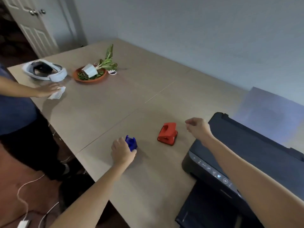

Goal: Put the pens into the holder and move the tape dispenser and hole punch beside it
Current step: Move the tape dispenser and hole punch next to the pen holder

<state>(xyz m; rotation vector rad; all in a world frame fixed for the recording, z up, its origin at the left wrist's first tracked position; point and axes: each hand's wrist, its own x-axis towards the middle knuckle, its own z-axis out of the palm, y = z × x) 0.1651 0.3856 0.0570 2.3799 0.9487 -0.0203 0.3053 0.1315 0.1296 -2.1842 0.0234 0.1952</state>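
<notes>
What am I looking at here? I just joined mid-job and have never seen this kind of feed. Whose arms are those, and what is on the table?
There is no machine: a person wears a camera on the head, looking forward and down, so the two bare arms are theirs. The left hand grips the blue tape dispenser on the wooden table. The right hand hovers loosely curled, holding nothing, right of the red hole punch. A black printer sits at the right. Far left, a second person's hand rests on white paper, near a white headset and an orange dish with greens. No pens or holder are visible.
</notes>
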